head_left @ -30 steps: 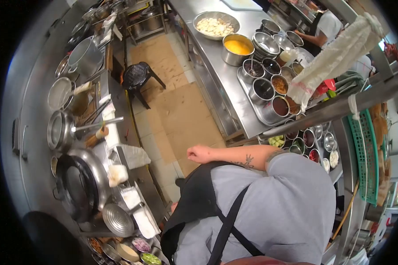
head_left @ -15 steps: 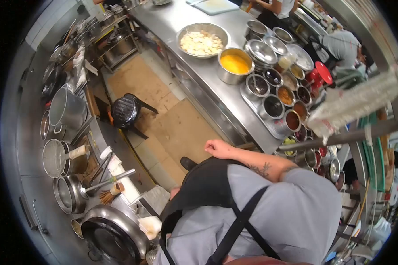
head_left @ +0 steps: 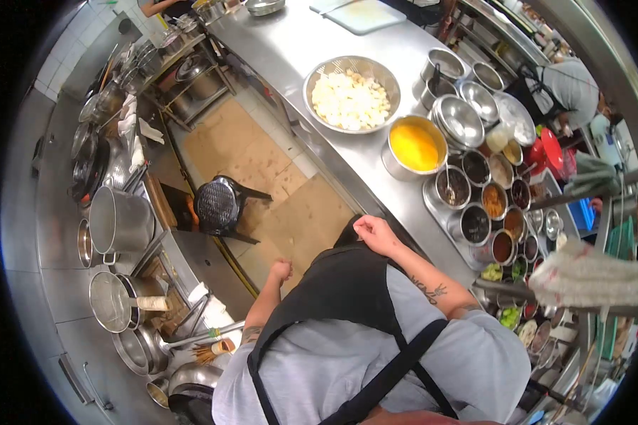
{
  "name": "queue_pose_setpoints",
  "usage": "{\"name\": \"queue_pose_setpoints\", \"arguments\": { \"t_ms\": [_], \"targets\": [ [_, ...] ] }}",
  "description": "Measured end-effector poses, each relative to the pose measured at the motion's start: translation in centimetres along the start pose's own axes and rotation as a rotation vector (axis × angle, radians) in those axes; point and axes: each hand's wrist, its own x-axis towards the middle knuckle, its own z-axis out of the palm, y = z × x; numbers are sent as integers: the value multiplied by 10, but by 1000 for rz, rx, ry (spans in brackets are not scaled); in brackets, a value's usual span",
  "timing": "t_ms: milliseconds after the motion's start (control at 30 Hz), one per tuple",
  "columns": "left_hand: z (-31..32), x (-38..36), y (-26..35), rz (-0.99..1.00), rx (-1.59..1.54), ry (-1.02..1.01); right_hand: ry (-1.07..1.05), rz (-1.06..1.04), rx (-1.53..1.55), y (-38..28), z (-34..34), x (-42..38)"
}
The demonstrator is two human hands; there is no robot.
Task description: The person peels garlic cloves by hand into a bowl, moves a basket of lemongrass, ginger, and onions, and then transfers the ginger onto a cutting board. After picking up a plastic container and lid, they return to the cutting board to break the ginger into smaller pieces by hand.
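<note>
My left hand [head_left: 281, 269] hangs over the floor at the left of my black apron [head_left: 333, 287], its fingers curled in with nothing seen in them. On the apron's other side my right hand [head_left: 374, 234] is loosely closed and appears empty, between my body and the steel counter [head_left: 376, 205]. Neither hand touches the counter. Nearest on it stand a pot of yellow liquid [head_left: 415, 146] and a perforated bowl of pale cut pieces [head_left: 351, 99]. A tray of small metal pots with dark and orange contents [head_left: 475, 223] lies to the right.
A black stool [head_left: 217, 205] stands on the brown floor covering [head_left: 276, 184]. At the left are a tall pot [head_left: 120, 219] and strainers [head_left: 111, 301]. A cutting board [head_left: 361, 15] lies on the far counter. A person in grey [head_left: 567, 88] is at the upper right.
The view has shifted, with the counter and stool further right in it. My left hand, mostly hidden behind the apron before, now shows out in front. My right hand stays closed near my body.
</note>
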Motion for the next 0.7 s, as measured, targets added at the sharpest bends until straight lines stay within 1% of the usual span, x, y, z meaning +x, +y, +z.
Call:
{"name": "queue_pose_setpoints", "arguments": {
  "t_ms": [33,67,100,133,167,200,267,300,333,367,433,467,500,567,667,700],
  "targets": [
    [-1,4,9,5,77,-1,5,-42,-7,-8,-6,19],
    [-5,10,11,3,158,0,8,-80,-9,-31,-9,33],
    [-10,19,16,34,121,18,5,-33,-54,-55,-19,45],
    [-15,41,18,70,86,35,46,-141,-83,-74,-25,61],
    [-15,49,33,111,48,48,91,-251,-118,-88,-33,77],
    [-17,59,49,190,62,111,136,-359,-157,-102,-43,92],
    [-25,45,122,377,148,246,171,-429,-161,-130,-64,126],
    [-27,33,160,476,225,318,235,-564,-222,-133,-73,150],
    [-28,35,188,618,268,381,232,-596,-309,-137,-84,173],
    [-19,11,229,817,196,463,233,-628,-396,-140,-94,192],
    [-6,-24,300,971,97,435,248,-487,-663,-140,-100,225],
    [-1,-33,332,1079,105,391,272,-401,-799,-138,-104,237],
    [5,-41,364,1190,114,336,224,-250,-859,-139,-106,247],
    [11,-65,429,1362,316,186,125,68,-949,-143,-101,263],
    [29,-41,497,1522,737,68,91,211,-867,-138,-110,270],
    [33,-31,511,1414,888,53,97,211,-873,-137,-110,270]
  ]
}}
